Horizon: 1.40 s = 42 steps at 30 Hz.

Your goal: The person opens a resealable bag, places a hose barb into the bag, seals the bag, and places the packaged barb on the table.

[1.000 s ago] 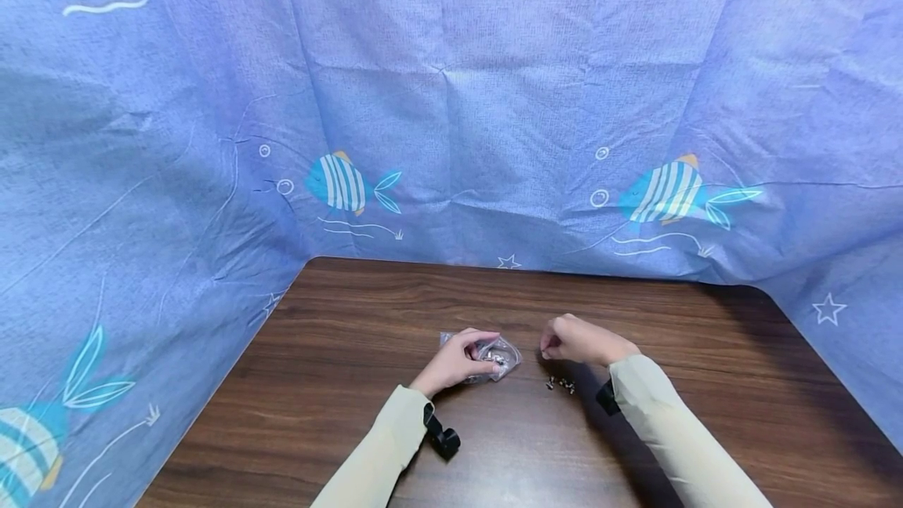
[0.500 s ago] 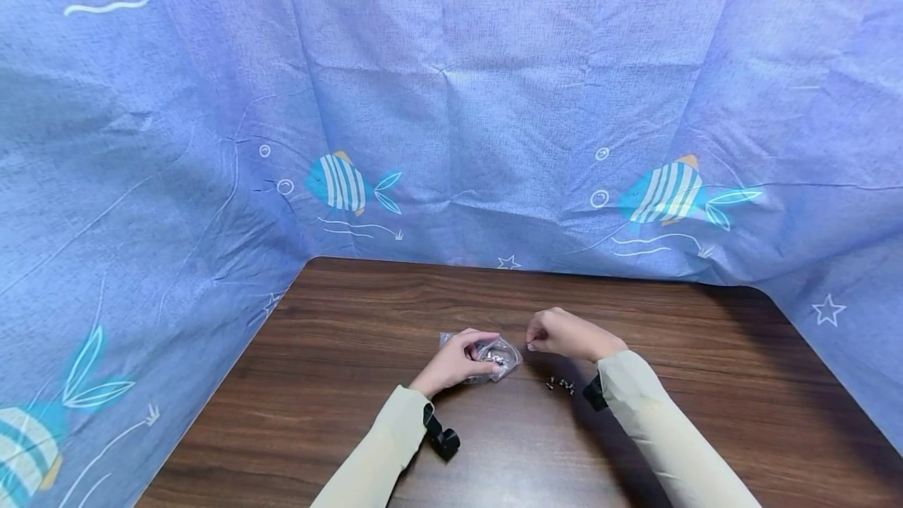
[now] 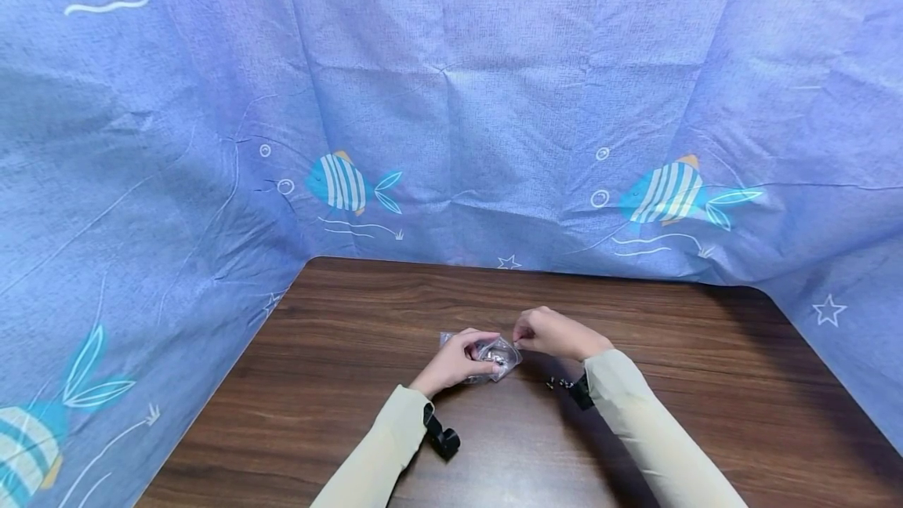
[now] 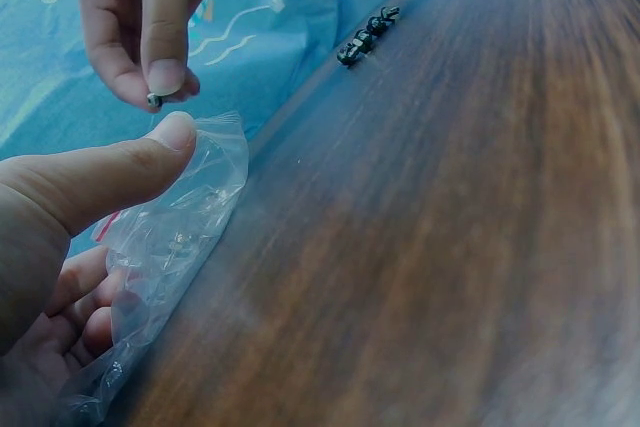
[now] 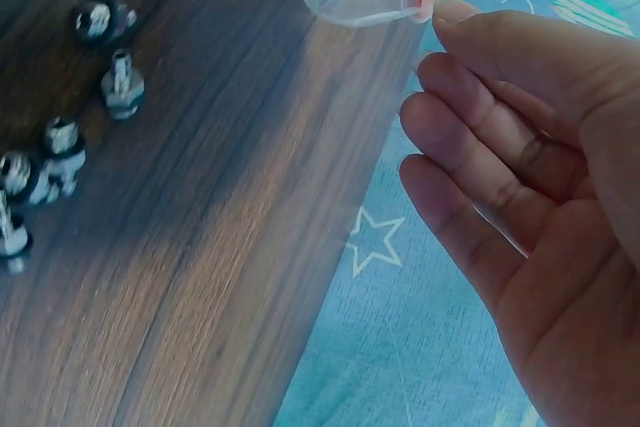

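Note:
My left hand holds a clear plastic zip bag with a red line along its mouth. Thumb and fingers keep that mouth spread, and shiny metal pieces show inside the bag. Just beyond the left thumb, my right hand pinches a small metal threaded part between thumb and index finger, at the edge of the bag's mouth. The right wrist view hides this part behind the fingertips; the other fingers there are loosely bent. Several similar loose threaded parts lie on the table under the right wrist.
The brown wood-grain table extends around both hands. Blue fabric printed with fish and stars hangs behind it and at its sides. Black wrist cameras sit on both wrists, the left one low over the table.
My right hand has moved left, from above the loose parts to the bag's mouth, still pinching. The left hand and the bag have stayed in place.

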Available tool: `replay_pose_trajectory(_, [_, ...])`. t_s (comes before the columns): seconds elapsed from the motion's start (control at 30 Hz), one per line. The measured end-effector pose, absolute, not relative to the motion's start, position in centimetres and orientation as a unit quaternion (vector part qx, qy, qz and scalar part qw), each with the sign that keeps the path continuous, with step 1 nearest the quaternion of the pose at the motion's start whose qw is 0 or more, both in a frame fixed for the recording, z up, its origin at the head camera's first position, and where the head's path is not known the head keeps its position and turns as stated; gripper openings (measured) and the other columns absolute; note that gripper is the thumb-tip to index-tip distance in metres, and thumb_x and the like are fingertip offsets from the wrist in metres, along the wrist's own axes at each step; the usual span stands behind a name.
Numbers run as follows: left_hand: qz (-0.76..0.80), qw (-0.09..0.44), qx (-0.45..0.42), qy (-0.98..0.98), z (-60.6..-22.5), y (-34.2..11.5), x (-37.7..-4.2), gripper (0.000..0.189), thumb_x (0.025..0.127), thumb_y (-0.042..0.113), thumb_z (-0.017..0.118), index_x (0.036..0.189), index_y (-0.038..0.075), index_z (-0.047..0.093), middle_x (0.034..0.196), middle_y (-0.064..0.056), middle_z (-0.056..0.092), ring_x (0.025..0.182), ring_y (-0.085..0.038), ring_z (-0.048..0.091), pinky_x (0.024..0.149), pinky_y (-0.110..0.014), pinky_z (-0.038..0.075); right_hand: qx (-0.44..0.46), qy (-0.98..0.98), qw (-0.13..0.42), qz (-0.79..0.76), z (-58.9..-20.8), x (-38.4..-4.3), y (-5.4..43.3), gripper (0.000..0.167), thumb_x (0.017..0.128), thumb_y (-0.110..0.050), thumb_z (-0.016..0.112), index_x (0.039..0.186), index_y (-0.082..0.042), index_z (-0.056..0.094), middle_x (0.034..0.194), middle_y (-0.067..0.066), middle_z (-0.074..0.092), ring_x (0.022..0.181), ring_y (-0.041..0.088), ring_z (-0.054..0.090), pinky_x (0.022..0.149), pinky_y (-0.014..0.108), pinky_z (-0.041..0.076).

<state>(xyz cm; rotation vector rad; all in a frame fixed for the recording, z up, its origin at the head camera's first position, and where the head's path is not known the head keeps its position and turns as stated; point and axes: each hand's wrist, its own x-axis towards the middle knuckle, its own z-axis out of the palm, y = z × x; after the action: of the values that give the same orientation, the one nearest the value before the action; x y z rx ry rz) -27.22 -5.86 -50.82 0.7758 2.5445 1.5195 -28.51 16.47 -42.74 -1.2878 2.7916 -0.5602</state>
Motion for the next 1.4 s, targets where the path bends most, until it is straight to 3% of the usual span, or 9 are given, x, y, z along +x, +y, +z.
replay_pose_trajectory(0.57, [0.492,0.047,0.251,0.832,-50.7,-5.9,-27.2,0.054,0.078,0.023,0.08,0.128,0.012,0.062,0.1,-0.007,0.06,0.073,-0.007,0.046,0.064,-0.019,0.04,-0.401,0.897,0.028,-0.182,-42.6,-28.4,15.4,0.004,0.085,-0.005,0.068,0.081,-0.005,0.069,0.077,-0.003,0.063,0.067,0.001,0.051,0.062,0.019,0.046])
replay_pose_trajectory(0.87, [0.494,0.049,0.258,0.829,-50.7,-6.0,-27.3,0.054,0.079,0.023,0.08,0.128,0.011,0.062,0.107,-0.007,0.062,0.074,-0.006,0.047,0.065,-0.018,0.041,-0.404,0.894,0.033,-0.192,-42.8,-28.5,15.6,0.005,0.085,-0.007,0.069,0.082,-0.003,0.07,0.078,-0.003,0.064,0.067,0.001,0.052,0.063,0.019,0.048])
replay_pose_trajectory(1.4, [0.501,0.041,0.252,0.827,-50.8,-5.9,-27.2,0.053,0.075,0.021,0.082,0.125,0.013,0.064,0.096,-0.01,0.06,0.075,-0.014,0.048,0.064,-0.019,0.038,-0.385,0.898,0.082,-0.197,-43.0,-28.3,18.0,0.004,0.08,-0.009,0.075,0.08,-0.009,0.071,0.073,-0.005,0.066,0.065,-0.002,0.054,0.061,0.018,0.048])
